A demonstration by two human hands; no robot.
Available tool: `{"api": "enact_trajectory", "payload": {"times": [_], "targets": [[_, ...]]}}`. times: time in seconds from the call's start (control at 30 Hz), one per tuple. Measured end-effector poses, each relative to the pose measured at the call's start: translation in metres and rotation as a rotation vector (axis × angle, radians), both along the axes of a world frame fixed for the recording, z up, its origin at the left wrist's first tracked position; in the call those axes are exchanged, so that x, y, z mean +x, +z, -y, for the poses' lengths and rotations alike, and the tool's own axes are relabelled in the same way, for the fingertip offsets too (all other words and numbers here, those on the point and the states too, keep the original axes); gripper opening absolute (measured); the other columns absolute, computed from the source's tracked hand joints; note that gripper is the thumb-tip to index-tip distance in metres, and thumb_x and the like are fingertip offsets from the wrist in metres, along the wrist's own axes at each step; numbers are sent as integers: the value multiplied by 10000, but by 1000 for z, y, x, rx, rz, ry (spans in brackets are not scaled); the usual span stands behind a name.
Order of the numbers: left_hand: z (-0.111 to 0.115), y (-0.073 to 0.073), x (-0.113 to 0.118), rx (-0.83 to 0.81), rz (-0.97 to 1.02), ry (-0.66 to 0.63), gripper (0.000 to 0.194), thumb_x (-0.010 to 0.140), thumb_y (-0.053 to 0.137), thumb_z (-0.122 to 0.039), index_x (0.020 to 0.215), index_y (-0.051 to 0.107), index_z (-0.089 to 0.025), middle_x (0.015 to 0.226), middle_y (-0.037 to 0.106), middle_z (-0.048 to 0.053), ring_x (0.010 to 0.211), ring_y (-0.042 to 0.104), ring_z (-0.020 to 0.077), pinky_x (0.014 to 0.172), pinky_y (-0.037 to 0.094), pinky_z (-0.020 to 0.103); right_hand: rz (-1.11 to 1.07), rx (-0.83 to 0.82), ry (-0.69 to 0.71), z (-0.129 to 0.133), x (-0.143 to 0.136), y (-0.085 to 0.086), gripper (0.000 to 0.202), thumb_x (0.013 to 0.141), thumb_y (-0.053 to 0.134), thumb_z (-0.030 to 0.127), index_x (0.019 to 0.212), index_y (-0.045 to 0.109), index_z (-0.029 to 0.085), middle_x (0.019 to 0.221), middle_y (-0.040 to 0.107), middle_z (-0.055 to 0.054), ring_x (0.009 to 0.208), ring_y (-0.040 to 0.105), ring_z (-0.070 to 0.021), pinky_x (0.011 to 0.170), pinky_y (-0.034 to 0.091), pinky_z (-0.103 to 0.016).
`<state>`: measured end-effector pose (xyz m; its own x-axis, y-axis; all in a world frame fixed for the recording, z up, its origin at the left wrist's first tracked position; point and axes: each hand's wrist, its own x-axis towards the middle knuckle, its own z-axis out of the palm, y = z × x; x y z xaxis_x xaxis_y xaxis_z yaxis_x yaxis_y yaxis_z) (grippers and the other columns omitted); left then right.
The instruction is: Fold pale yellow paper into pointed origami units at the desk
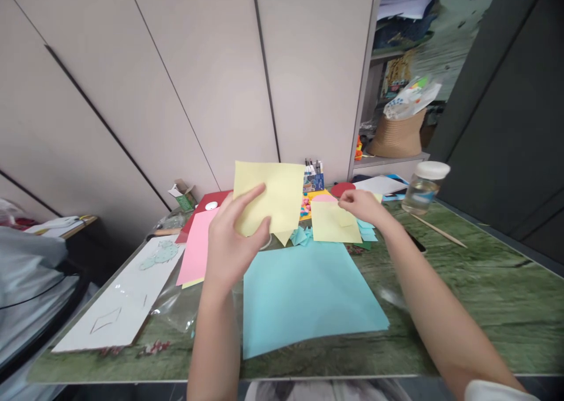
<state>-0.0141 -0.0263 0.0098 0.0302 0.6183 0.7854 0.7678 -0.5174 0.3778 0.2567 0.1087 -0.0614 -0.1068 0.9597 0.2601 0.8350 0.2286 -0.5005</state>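
Left grip [231, 233] holds a yellow sheet [277, 195] raised over the table [484, 289], thumb and forefinger spread, I judge, to steady it. Right grip [363, 206] beside second yellow sheet [328, 227]; I cannot tell whether it's closed.

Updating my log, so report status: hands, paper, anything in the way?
Left hand holding yellow sheet up. Right hand at other yellow paper; hold unclear. Blue sheet lies in front, apparently not obstructing.

Yellow paper [282, 196], turquoise sheet [304, 298], green-streaked table [497, 286]
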Motion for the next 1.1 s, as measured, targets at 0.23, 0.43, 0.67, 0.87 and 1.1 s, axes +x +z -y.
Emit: {"api": "enact_trajectory", "payload": {"times": [0.23, 0.43, 0.67, 0.87, 1.1], "targets": [[-7, -5, -4, 2, -22, 8, 446, 766, 623, -175, 1200, 574, -265, 1147, 638, 20, 1040, 602, 189, 874, 517, 342, 158, -132, -77, -49, 18, -68, 257, 898, 534, 330, 1078, 592, 156, 1085, 617, -76, 915, 611, -175, 796, 514, -378], [-12, -11, -11, 41, 28, 10, 471, 743, 626, -147, 1198, 584, -260, 1177, 630, 12, 1089, 585, 199, 931, 492, 348, 124, 4, -114, -40, 10, -48, 208, 843, 514, 255, 891, 670, 126, 913, 687, -155, 929, 622, -285, 808, 432, -383], [-69, -58, 1, 238, 601, -92, 481, 838, 456, -139, 1309, 459, -242, 1378, 490, 15, 1308, 421, 176, 1080, 364, 337, -371, -189, 393, 69, -28, -49, 248, 876, 499, 361, 1036, 606, 206, 869, 672, -35, 809, 623, -172, 756, 471, -296], [-75, -178, 40, -219, 691, -30, 491, 886, 423, -245, 1375, 375, -227, 1460, 388, 62, 1366, 320, 201, 1140, 243, 370, -954, -727, 539, 160, -62, -123, 278, 860, 551, 404, 1058, 588, 213, 993, 664, -71, 958, 625, -198, 892, 458, -378], [-59, -225, 35, -357, 585, -108, 478, 869, 485, -268, 1344, 425, -248, 1431, 440, 42, 1383, 282, 215, 1173, 117, 411, -1097, -420, 78, 107, -25, -142, 307, 772, 618, 438, 994, 604, 226, 1123, 649, -98, 1116, 581, -268, 990, 408, -472]]}}
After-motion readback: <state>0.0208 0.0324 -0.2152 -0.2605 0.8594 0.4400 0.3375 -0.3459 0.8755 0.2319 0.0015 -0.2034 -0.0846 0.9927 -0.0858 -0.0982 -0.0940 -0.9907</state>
